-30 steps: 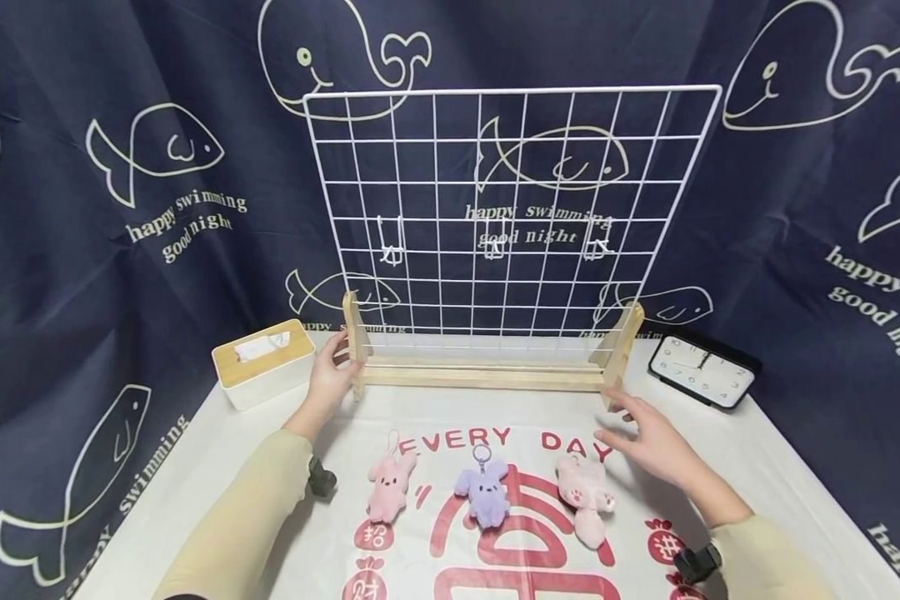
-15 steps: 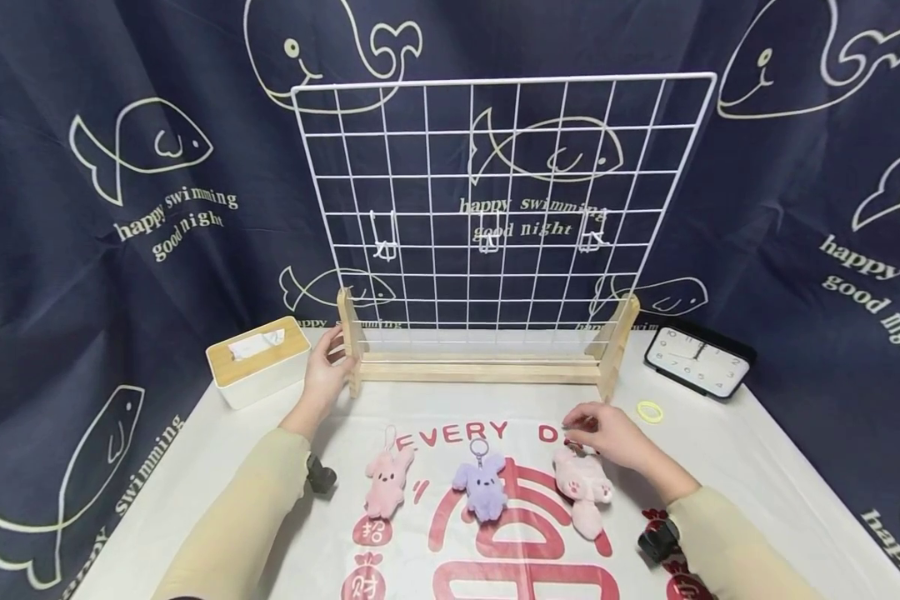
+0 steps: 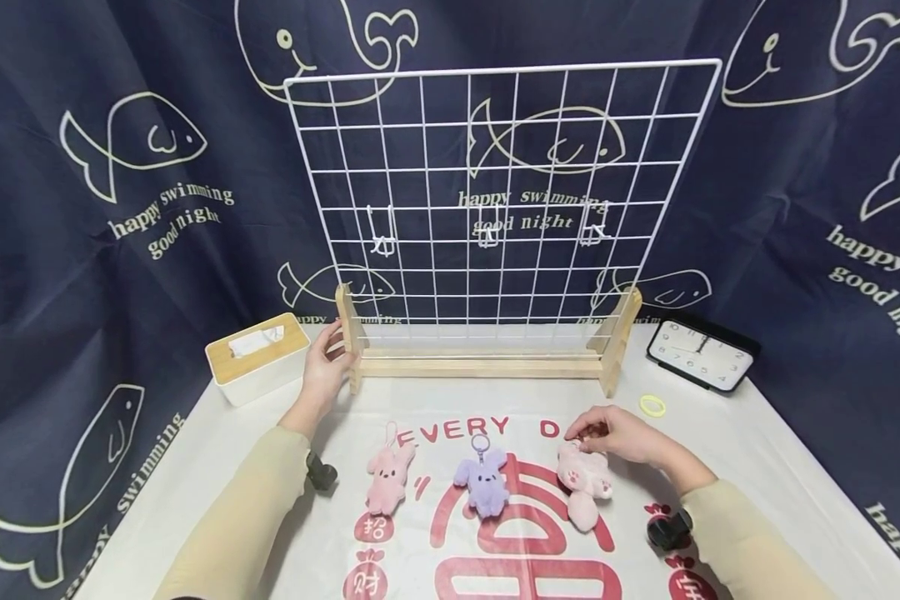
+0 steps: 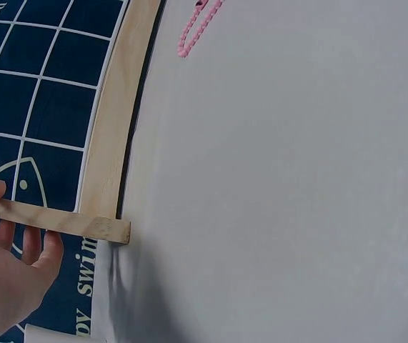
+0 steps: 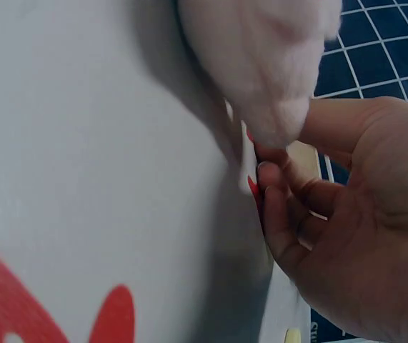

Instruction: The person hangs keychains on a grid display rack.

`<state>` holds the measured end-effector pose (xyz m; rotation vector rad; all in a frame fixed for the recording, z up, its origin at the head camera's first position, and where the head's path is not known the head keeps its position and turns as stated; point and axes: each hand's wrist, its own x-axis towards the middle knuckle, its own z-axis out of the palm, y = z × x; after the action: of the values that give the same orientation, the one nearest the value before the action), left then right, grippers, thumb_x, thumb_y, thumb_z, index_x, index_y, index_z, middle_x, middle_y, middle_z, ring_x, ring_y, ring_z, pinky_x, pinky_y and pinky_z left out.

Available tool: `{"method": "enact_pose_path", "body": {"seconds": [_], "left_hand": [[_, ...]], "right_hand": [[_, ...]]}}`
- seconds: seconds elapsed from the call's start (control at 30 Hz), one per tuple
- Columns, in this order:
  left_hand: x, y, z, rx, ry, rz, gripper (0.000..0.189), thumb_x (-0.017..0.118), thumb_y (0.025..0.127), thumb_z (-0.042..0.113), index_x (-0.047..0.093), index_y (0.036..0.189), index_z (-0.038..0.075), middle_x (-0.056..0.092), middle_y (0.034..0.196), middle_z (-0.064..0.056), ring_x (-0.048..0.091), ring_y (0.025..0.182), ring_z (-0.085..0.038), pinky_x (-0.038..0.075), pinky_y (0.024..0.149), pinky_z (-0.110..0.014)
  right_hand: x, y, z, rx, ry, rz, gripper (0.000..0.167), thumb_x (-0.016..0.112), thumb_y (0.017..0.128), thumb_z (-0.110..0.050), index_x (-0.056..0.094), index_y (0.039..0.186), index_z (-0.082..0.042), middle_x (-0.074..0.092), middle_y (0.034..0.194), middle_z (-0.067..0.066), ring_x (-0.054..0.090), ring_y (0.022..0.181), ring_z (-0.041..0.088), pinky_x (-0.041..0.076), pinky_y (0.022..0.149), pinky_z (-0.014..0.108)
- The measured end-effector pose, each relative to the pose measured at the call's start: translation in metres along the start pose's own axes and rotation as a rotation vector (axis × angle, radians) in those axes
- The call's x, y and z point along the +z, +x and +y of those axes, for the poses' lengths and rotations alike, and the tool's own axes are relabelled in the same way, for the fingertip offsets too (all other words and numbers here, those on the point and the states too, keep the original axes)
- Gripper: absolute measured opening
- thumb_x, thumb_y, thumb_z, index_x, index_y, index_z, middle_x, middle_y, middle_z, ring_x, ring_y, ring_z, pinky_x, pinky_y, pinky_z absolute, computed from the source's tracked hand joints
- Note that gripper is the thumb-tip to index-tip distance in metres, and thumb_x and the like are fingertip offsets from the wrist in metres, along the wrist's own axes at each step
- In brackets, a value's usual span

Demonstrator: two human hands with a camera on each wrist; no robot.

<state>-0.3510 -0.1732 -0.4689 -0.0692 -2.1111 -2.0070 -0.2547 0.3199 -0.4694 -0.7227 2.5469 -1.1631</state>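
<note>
My left hand (image 3: 326,367) grips the left wooden upright of the display stand (image 3: 480,368). In the left wrist view the thumb is on one side of that wooden piece (image 4: 68,220) and the fingers are on the other. My right hand (image 3: 621,435) pinches the top end of a pale pink plush keychain (image 3: 583,479), which lies back up, paw pads and round tail showing. Its fingertips are partly hidden by the plush (image 5: 261,50) in the right wrist view. To the left lie a purple plush keychain (image 3: 484,485) with a metal ring and a pink plush keychain (image 3: 388,483).
A white wire grid (image 3: 487,279) rises from the stand, with three white hooks, such as the middle hook (image 3: 488,233). A tissue box (image 3: 258,362) stands at left, a clock (image 3: 701,354) at right. A yellow ring (image 3: 652,406) lies in front of the clock.
My right hand has left the stand's right side, come down to the right plush keychain and taken hold of its top; the plush has shifted slightly. The left hand stays on the stand.
</note>
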Motion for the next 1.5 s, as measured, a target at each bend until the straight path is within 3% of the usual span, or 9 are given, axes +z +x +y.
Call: {"method": "enact_pose_path", "body": {"seconds": [0.2,0.47,0.7,0.87,1.07,1.27,1.5], "left_hand": [[-0.001,0.000,0.001,0.004,0.005,0.009,0.066,0.056,0.091,-0.014,0.039,0.154,0.001,0.045,0.146,-0.029,0.047,0.133,-0.046,0.040,0.115,-0.051],[0.000,-0.001,0.002,-0.011,0.020,0.009,0.067,0.056,0.091,-0.014,0.040,0.154,0.001,0.046,0.147,-0.029,0.048,0.131,-0.047,0.042,0.113,-0.052],[0.003,-0.002,0.002,-0.018,0.013,-0.002,0.068,0.056,0.091,-0.014,0.038,0.155,0.002,0.044,0.148,-0.029,0.047,0.133,-0.048,0.041,0.114,-0.053],[0.003,-0.001,0.003,-0.024,-0.007,-0.018,0.069,0.056,0.092,-0.014,0.035,0.156,0.001,0.042,0.149,-0.029,0.045,0.134,-0.048,0.039,0.116,-0.052],[0.000,-0.001,0.001,-0.026,-0.016,-0.008,0.070,0.056,0.091,-0.015,0.036,0.156,0.001,0.044,0.148,-0.028,0.045,0.134,-0.046,0.040,0.115,-0.052],[-0.002,0.000,0.000,-0.028,0.001,-0.010,0.069,0.055,0.091,-0.013,0.038,0.156,0.004,0.045,0.148,-0.026,0.046,0.134,-0.044,0.041,0.115,-0.052],[-0.001,0.001,-0.001,-0.034,0.004,-0.012,0.069,0.056,0.091,-0.013,0.038,0.156,0.005,0.044,0.149,-0.026,0.046,0.133,-0.045,0.041,0.115,-0.053]], "right_hand": [[-0.002,0.001,0.005,-0.059,-0.007,-0.019,0.018,0.075,0.086,0.000,0.076,0.104,-0.002,0.064,0.095,0.008,0.052,0.084,0.018,0.047,0.071,0.024],[0.001,0.000,0.009,-0.109,-0.088,-0.012,0.017,0.077,0.083,0.003,0.071,0.092,-0.011,0.061,0.092,0.004,0.050,0.080,0.018,0.046,0.067,0.027],[-0.001,-0.003,0.006,-0.078,-0.125,0.000,0.015,0.077,0.084,0.001,0.066,0.085,-0.010,0.062,0.090,0.000,0.051,0.077,0.015,0.045,0.065,0.022],[-0.004,-0.007,0.007,-0.080,-0.040,0.004,0.011,0.076,0.087,-0.002,0.067,0.085,-0.008,0.061,0.080,-0.003,0.054,0.074,0.010,0.048,0.063,0.022],[-0.003,-0.008,0.013,-0.125,0.124,0.003,0.008,0.073,0.090,-0.001,0.066,0.088,-0.002,0.071,0.080,0.001,0.061,0.072,0.006,0.052,0.063,0.020],[0.001,-0.013,0.017,-0.039,0.262,0.043,0.006,0.070,0.093,-0.002,0.065,0.092,0.001,0.075,0.089,0.009,0.069,0.081,0.009,0.055,0.072,0.020],[0.003,-0.016,0.014,0.017,0.317,0.127,0.015,0.071,0.094,-0.006,0.064,0.098,0.007,0.075,0.092,0.013,0.068,0.084,0.011,0.055,0.077,0.021]]}}
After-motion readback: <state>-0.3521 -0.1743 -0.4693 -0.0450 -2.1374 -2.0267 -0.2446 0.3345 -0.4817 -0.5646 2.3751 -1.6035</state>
